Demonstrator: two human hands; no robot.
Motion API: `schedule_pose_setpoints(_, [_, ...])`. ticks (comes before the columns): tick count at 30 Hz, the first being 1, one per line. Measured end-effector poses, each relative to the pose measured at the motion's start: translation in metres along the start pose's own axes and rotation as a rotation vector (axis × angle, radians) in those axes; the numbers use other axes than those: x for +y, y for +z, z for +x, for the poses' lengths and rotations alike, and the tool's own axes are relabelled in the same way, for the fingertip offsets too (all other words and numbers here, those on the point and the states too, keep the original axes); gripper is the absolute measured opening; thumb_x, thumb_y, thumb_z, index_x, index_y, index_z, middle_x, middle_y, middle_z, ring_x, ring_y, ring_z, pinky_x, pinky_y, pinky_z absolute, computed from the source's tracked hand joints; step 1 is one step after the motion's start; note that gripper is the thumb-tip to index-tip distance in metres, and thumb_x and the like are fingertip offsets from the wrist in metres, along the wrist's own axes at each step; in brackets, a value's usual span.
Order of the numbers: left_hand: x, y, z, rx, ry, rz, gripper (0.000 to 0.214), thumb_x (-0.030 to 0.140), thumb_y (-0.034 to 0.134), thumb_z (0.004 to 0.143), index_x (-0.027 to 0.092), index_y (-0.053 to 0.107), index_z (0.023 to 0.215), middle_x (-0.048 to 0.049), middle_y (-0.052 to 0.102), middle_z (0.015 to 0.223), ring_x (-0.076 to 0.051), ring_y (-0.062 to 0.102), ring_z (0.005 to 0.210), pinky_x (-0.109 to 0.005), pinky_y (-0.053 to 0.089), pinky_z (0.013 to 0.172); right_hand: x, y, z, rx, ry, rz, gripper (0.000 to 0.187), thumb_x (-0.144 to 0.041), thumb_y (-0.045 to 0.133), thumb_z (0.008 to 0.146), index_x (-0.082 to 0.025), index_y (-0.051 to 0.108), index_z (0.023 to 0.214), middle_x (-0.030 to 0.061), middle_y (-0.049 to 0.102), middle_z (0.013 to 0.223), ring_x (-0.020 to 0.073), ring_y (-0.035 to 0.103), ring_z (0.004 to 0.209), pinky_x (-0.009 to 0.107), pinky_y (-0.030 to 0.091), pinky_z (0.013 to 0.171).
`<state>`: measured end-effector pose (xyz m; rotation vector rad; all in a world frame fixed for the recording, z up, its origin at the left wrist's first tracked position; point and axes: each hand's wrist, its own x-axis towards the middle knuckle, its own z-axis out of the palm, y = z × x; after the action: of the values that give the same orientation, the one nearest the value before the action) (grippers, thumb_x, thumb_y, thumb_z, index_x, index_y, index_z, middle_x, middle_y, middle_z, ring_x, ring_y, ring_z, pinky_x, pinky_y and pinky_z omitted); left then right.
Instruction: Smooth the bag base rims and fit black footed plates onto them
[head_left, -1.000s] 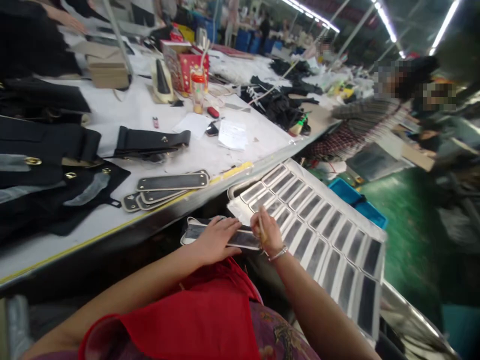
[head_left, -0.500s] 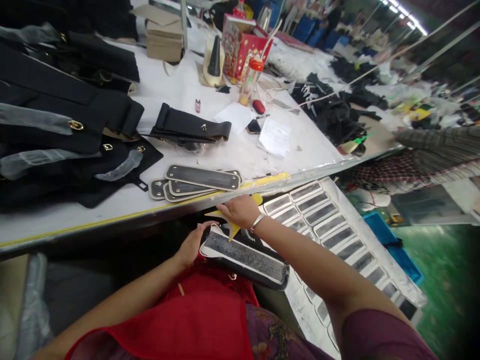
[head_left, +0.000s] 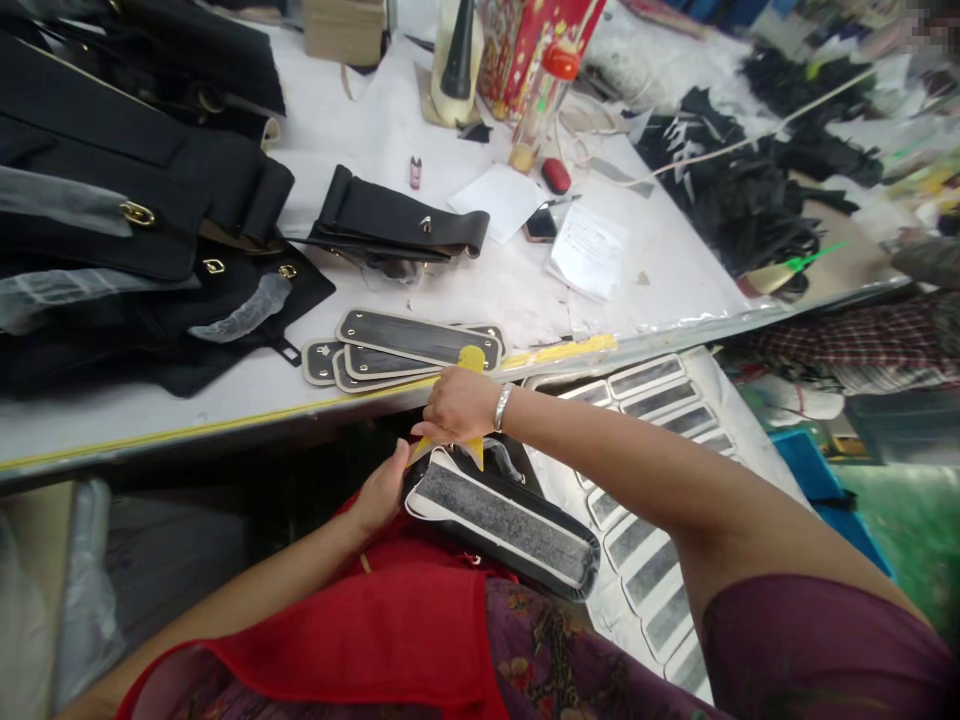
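A black bag [head_left: 487,545] rests tilted on my lap, its base turned up. The base shows a grey speckled strip [head_left: 510,515] with a white border. My left hand [head_left: 384,490] grips the bag's left end, thumb along its edge. Just above that end, my right hand [head_left: 459,405] is closed round a flat yellow tool [head_left: 472,357]. The tool's rounded end sticks out above the fist and its pointed parts below, close to the bag's upper edge. Whether the points touch the bag I cannot tell.
Grey base panels with metal studs [head_left: 416,340] are stacked at the table edge [head_left: 187,430]. Black bags [head_left: 150,215] lie to the left, a black piece [head_left: 405,220] behind the stack. On the right, a white board [head_left: 750,440] carries rows of panels.
My right hand and the yellow tool have turned, so the rounded end now points up instead of right. The view has shifted closer to the table. My left hand still holds the bag.
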<state>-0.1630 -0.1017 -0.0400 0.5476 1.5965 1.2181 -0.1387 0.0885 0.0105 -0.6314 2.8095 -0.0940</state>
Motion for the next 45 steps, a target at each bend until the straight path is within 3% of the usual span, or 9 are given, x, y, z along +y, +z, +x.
schedule_pose_setpoints(7, [-0.003,0.000,0.004,-0.017,-0.014,0.023,0.052,0.051,0.030,0.089,0.015,0.068,0.090,-0.0055,0.071,0.096,-0.021,0.062,0.091,-0.028,0.043,0.086,-0.001,0.001,-0.001,-0.067,0.006,0.034,0.060,-0.048,0.021,0.094,-0.016,0.070,0.079,0.0107,0.070,0.074,0.0198,0.060,0.069,0.033,0.030,0.065])
schedule_pose_setpoints(18, [-0.008,-0.001,0.001,-0.076,-0.002,0.049,0.047,0.050,0.033,0.089,0.016,0.063,0.079,-0.0039,0.069,0.086,-0.020,0.059,0.084,-0.028,0.044,0.081,-0.019,0.003,-0.017,-0.088,0.164,0.126,0.063,-0.048,0.018,0.094,-0.017,0.072,0.083,0.0097,0.070,0.078,0.0192,0.062,0.073,0.029,0.031,0.059])
schedule_pose_setpoints(31, [-0.004,0.002,-0.001,-0.111,-0.041,-0.056,0.042,0.050,0.037,0.087,0.015,0.061,0.083,-0.0036,0.065,0.083,-0.017,0.057,0.078,-0.029,0.045,0.074,-0.022,0.006,-0.023,-0.077,0.191,0.137,0.063,-0.049,0.018,0.094,-0.016,0.071,0.083,0.0105,0.070,0.078,0.0218,0.063,0.075,0.031,0.033,0.063])
schedule_pose_setpoints(36, [0.003,0.001,0.002,-0.114,-0.040,0.024,0.040,0.051,0.039,0.086,0.017,0.059,0.079,-0.0033,0.064,0.082,-0.018,0.056,0.077,-0.027,0.045,0.070,-0.030,0.012,-0.031,-0.075,0.290,0.179,0.066,-0.053,0.017,0.094,-0.015,0.070,0.082,0.0124,0.070,0.080,0.0224,0.063,0.077,0.030,0.033,0.063])
schedule_pose_setpoints(45, [0.001,-0.003,0.008,-0.215,0.005,0.054,0.043,0.049,0.037,0.087,0.016,0.062,0.101,-0.0054,0.065,0.099,-0.020,0.057,0.089,-0.028,0.044,0.083,-0.053,0.020,-0.039,-0.069,0.519,0.238,0.057,-0.046,0.020,0.095,-0.017,0.068,0.083,0.0102,0.070,0.083,0.0232,0.064,0.078,0.030,0.035,0.064])
